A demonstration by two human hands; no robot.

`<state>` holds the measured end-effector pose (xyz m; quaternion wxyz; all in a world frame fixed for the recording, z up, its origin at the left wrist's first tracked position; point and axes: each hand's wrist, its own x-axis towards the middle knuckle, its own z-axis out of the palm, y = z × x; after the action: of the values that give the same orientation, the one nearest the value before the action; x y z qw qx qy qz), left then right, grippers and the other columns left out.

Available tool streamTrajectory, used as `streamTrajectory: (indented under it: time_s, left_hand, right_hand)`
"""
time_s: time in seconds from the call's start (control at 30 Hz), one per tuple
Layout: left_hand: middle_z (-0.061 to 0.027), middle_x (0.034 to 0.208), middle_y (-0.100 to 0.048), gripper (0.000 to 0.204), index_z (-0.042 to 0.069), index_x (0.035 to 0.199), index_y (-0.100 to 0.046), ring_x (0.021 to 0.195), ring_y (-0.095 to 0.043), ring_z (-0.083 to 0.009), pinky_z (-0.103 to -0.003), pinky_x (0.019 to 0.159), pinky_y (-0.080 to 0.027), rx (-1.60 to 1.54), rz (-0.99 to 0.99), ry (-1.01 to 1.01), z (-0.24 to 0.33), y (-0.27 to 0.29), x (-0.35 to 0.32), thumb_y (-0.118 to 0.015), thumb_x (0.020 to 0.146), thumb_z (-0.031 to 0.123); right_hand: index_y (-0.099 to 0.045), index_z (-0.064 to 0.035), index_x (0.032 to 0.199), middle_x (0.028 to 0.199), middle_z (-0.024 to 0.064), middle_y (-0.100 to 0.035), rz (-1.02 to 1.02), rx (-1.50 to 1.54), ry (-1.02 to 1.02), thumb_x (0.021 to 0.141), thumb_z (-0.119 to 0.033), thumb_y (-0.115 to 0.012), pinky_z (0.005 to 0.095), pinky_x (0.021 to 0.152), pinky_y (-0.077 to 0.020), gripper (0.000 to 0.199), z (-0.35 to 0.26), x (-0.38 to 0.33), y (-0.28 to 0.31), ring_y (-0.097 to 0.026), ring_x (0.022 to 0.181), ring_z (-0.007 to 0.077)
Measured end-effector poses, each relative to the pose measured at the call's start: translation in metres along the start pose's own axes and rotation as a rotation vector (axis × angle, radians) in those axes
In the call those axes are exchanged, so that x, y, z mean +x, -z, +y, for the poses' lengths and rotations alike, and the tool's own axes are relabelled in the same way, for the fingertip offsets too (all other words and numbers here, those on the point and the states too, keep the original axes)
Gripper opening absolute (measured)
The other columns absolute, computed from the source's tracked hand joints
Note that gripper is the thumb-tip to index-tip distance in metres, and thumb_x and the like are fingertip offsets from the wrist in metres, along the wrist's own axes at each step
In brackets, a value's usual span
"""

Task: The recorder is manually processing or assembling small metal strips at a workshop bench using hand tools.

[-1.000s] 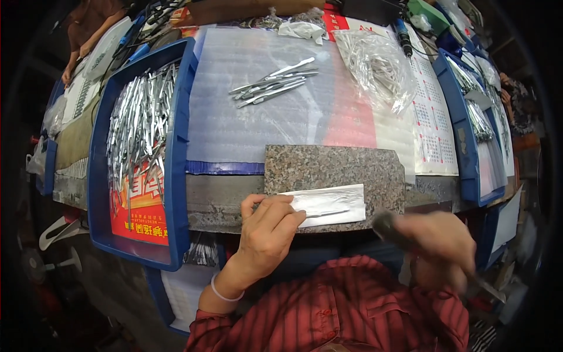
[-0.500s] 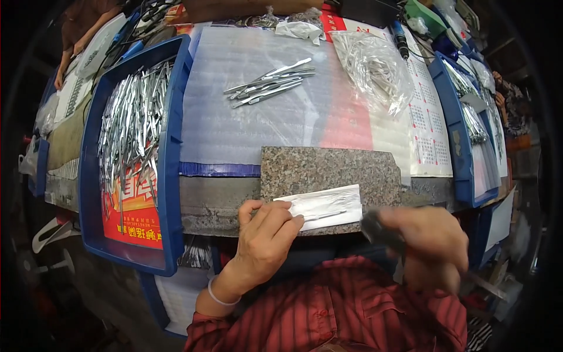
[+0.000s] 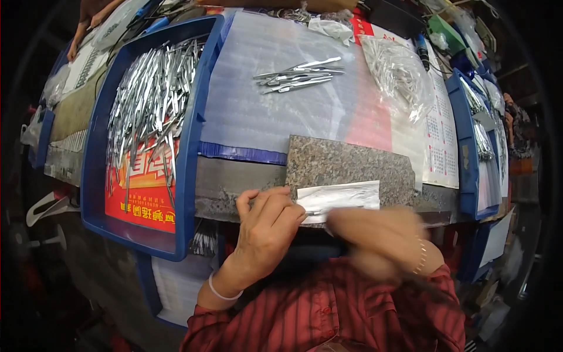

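My left hand (image 3: 267,226) has its thumb and fingers pressed together at the left edge of a folded white sheet (image 3: 358,190). From its fingertips the end of a slim metal piece (image 3: 315,212) sticks out over the sheet. Sheet and fingers are on a speckled stone slab (image 3: 346,161) at the table's near edge. Smeared by motion, my right hand (image 3: 381,234) is rounded like a fist just in front of the sheet's lower right. A dark, blurred streak runs from under it toward the lower right; what it grips cannot be made out.
To the left stands a blue tray (image 3: 190,176) heaped with slim metal pieces (image 3: 155,88). Several similar pieces (image 3: 302,75) lie loose on the plastic-covered table (image 3: 240,117). Beyond the slab is a clear plastic bag (image 3: 399,73); another blue bin (image 3: 466,146) stands at right.
My right hand has swung left and inward, from the slab's right side to the sheet's near edge. My left hand stays at the sheet. The whole view has shifted slightly.
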<state>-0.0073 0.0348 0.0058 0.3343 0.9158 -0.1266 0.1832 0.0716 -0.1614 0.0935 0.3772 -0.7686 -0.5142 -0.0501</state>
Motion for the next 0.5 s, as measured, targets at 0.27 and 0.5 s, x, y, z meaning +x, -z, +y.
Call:
streamTrajectory:
  time_s: [0.27, 0.5]
  left_hand:
    - [-0.0052, 0.092, -0.056, 0.017, 0.010, 0.093, -0.059, 0.103, -0.059, -0.0242, -0.045, 0.090, -0.034, -0.018, 0.012, -0.003, -0.006, -0.001, -0.002, -0.067, 0.079, 0.007]
    - [-0.0063, 0.093, -0.056, 0.017, 0.009, 0.093, -0.060, 0.102, -0.059, -0.0241, -0.044, 0.089, -0.034, -0.007, -0.015, -0.013, -0.008, -0.003, 0.005, -0.067, 0.078, 0.007]
  right_hand:
    - [-0.063, -0.0023, 0.101, 0.094, 0.0193, -0.071, 0.005, 0.272, -0.102, 0.092, -0.012, -0.059, 0.0352, 0.056, -0.0570, 0.014, 0.003, 0.001, 0.004, -0.071, 0.067, 0.0267]
    - [-0.054, -0.0052, 0.082, 0.072, 0.0085, -0.057, -0.142, 0.184, -0.229, 0.091, -0.025, -0.065, 0.0393, 0.049, -0.0457, 0.024, 0.025, -0.001, -0.033, -0.058, 0.057, 0.0313]
